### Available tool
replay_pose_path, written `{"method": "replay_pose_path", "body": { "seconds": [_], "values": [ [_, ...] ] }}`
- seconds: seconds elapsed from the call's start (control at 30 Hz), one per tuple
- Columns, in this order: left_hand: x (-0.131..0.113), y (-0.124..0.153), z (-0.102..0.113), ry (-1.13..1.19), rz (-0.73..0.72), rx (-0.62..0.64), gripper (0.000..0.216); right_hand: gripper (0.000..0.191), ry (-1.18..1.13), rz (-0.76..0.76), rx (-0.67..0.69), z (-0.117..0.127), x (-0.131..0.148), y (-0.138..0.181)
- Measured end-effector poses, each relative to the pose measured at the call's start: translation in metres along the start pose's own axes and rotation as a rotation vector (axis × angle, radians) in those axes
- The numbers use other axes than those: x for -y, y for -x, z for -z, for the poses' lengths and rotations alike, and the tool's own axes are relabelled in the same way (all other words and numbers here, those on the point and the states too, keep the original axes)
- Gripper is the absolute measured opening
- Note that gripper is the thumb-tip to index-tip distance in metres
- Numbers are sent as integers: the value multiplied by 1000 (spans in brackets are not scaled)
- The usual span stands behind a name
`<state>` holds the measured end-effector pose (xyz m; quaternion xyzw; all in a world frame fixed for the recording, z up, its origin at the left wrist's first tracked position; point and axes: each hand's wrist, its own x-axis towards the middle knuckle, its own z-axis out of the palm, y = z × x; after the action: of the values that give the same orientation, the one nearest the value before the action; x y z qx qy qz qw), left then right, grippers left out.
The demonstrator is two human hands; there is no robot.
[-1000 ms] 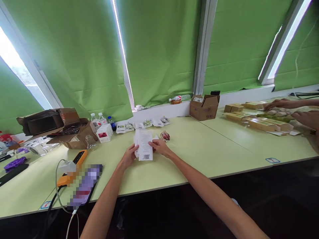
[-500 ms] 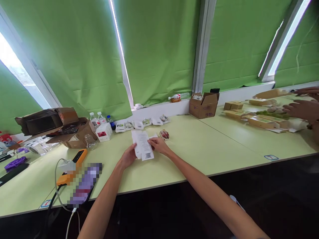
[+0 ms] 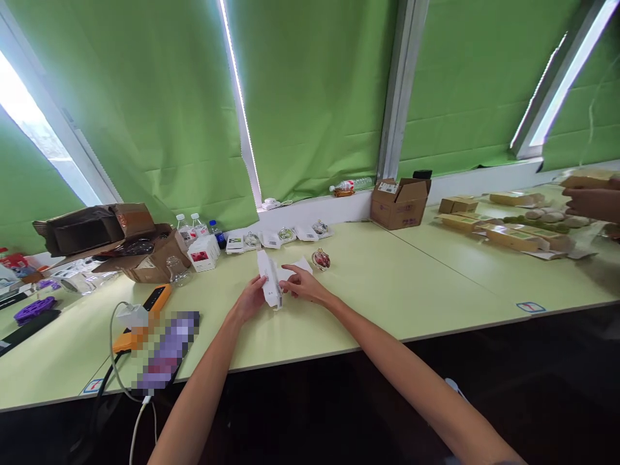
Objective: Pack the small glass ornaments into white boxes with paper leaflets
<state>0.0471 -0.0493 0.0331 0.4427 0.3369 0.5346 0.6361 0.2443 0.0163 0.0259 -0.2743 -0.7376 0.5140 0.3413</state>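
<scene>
My left hand (image 3: 250, 298) is closed around the left side of a white cardboard box (image 3: 268, 279), held tilted just above the table. The box is partly folded, with its narrow side turned up. At its right edge my right hand (image 3: 306, 285) grips with thumb and curled fingers, the index finger stretched over the top. Behind that hand lies a white card (image 3: 304, 264), partly hidden. A round clear ornament with dark red filling (image 3: 320, 259) sits just right of the card.
Along the wall stand small ornaments (image 3: 286, 234) with white cards, and a stack of white boxes (image 3: 203, 252). Cardboard boxes (image 3: 157, 257) and an orange power strip (image 3: 145, 316) are left, near a phone (image 3: 169, 352). An open carton (image 3: 400, 202) stands back right; another person's hand (image 3: 593, 203) works far right.
The white box has gone from a flat panel with print facing me to a turned, more folded shape. My right index finger has stretched out. The other person's hands have shifted right.
</scene>
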Motion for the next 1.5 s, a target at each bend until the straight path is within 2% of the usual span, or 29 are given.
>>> {"method": "replay_pose_path", "body": {
  "seconds": [0.17, 0.37, 0.57, 0.73, 0.93, 1.07, 1.3, 1.5],
  "values": [
    [5, -3, 3, 34, -10, 1, 53, 77, 26, 59, 10, -3, 2, 2],
    [10, -8, 1, -34, -52, -159, 60, 72, 11, 56, 29, -2, 7, 4],
    [6, -8, 2, -74, -45, -171, 59, 64, -49, 39, 37, -2, 6, 3],
    [4, -9, 7, -25, -33, -201, 47, 58, 7, 54, -56, 6, 3, -1],
    [4, -11, 13, -26, -43, -248, 51, 44, 9, 60, -15, 9, 3, -2],
    [6, -13, 15, -60, -84, -324, 53, 42, 5, 49, -19, 7, 1, -2],
    [7, -13, 15, -163, -119, -379, 53, 41, 4, 61, 31, 8, -4, -6],
    [5, -11, 13, -185, -131, -399, 51, 40, 15, 44, 9, 8, -4, -5]
  ]
}}
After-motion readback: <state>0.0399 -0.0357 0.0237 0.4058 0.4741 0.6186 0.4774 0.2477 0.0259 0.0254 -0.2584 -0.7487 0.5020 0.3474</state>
